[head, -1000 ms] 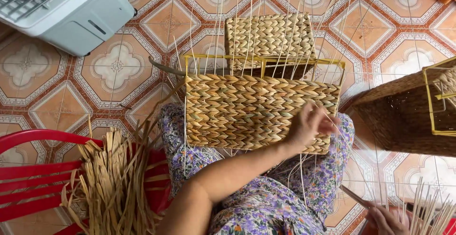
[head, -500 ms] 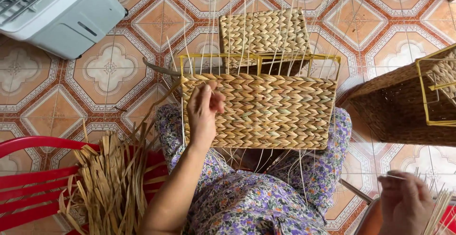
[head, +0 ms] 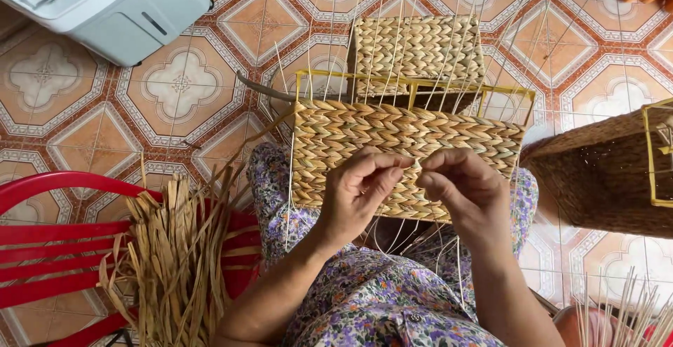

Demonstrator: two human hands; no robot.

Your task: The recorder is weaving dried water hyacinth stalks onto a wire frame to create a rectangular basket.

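Note:
A half-woven straw basket (head: 392,133) on a yellow wire frame (head: 413,84) rests on my lap, its woven side facing me. My left hand (head: 361,189) and my right hand (head: 466,189) meet at the middle of that side, fingertips pinching a thin pale strand (head: 416,168) against the weave. Thin pale spokes (head: 392,10) stick up from the frame and hang below the basket over my floral clothing (head: 364,305).
A bundle of dried straw strips (head: 175,263) lies on a red plastic chair (head: 42,235) at the left. A white appliance (head: 105,0) stands on the patterned tile floor. A finished darker basket (head: 603,172) sits at the right, thin sticks (head: 624,312) below it.
My left hand slid from the basket's left part to its middle. My right hand rose from the lower right, by the sticks, and joined it at the weave.

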